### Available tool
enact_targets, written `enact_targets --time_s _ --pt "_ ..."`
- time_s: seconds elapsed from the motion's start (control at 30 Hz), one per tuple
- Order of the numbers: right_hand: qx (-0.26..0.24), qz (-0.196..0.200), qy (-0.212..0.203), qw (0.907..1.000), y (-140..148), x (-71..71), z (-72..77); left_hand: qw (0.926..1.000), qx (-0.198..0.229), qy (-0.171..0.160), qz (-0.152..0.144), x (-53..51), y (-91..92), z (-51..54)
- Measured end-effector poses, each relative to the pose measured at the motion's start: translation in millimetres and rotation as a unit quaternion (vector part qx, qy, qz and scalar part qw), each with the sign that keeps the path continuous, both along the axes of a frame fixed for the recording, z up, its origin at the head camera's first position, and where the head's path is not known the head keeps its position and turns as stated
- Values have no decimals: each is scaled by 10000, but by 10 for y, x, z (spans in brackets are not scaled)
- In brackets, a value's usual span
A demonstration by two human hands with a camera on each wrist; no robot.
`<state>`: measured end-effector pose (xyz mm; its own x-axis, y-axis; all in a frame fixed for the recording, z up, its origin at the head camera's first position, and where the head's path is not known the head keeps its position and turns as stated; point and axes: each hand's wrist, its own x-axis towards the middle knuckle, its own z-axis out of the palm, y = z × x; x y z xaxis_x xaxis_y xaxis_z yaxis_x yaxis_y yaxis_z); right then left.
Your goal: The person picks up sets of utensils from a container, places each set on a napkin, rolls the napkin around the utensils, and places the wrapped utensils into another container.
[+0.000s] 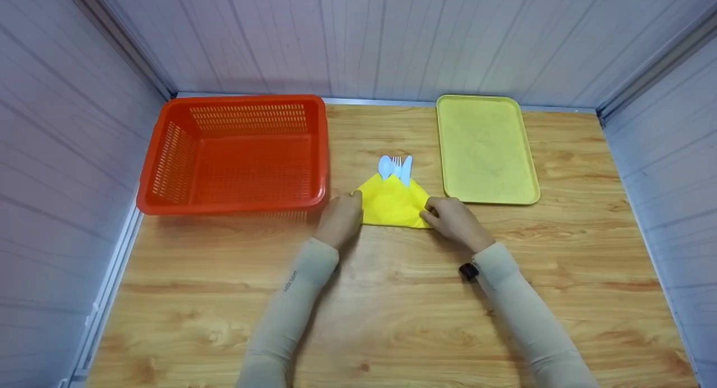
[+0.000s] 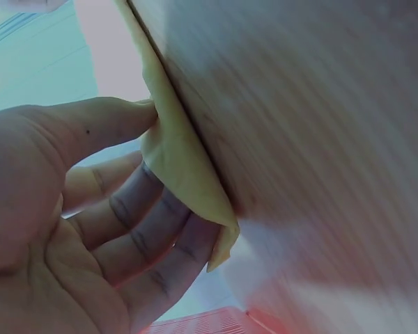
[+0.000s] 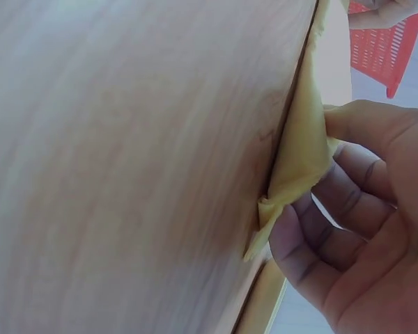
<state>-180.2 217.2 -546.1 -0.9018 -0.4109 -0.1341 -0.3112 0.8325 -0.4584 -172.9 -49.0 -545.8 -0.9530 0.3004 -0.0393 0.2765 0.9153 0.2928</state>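
A folded yellow napkin [image 1: 392, 207] lies mid-table, its lower edge running straight toward me. Out of its top poke a pale blue spoon [image 1: 385, 167], a fork [image 1: 397, 167] and a knife [image 1: 407, 169]; the napkin covers their lower parts. At its left corner my left hand [image 1: 339, 219] pinches the cloth, with the thumb on top and the fingers beneath in the left wrist view. My right hand [image 1: 452, 220] pinches the right corner likewise, and the right wrist view shows the cloth [image 3: 303, 142] lifted slightly between thumb and fingers.
A red-orange plastic basket [image 1: 320, 153] with slotted sides stands at the back left, close to my left hand. At the back right lies a yellow rectangular tray [image 1: 486, 147], just beyond my right hand. Panelled walls [image 1: 358, 41] enclose the wooden table [image 1: 392, 309] at the back and sides.
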Motion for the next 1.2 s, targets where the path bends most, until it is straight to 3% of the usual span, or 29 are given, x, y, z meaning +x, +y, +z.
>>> enact_targets --time_s 0.27,0.37,0.5,0.57,0.67,0.73,0.83,0.93,1.2 --pt "117 -165 -205 9996 -26 -11 -24 9986 -293 -362 240 -3 25 -13" --pt "155 -186 -159 9996 -37 6 -14 9983 -410 -252 314 25 40 -9" --pt "332 -192 146 9992 -50 50 1 9974 -631 214 286 89 87 16" --pt "441 -175 525 9975 -59 79 7 9970 -588 489 122 128 129 38" --pt "386 -88 1283 9909 -84 116 13 9954 -324 807 -394 191 214 71" --pt "186 60 1770 9840 -109 129 10 9927 -156 906 -778 228 279 85" --pt "-175 393 2173 9751 -155 139 2 9883 -130 888 -1230 264 369 86" --pt "-397 695 2210 9720 -198 143 -9 9859 -292 719 -1480 276 429 69" --pt "-423 762 1464 9854 -203 136 -60 9859 -420 352 -1584 248 492 8"
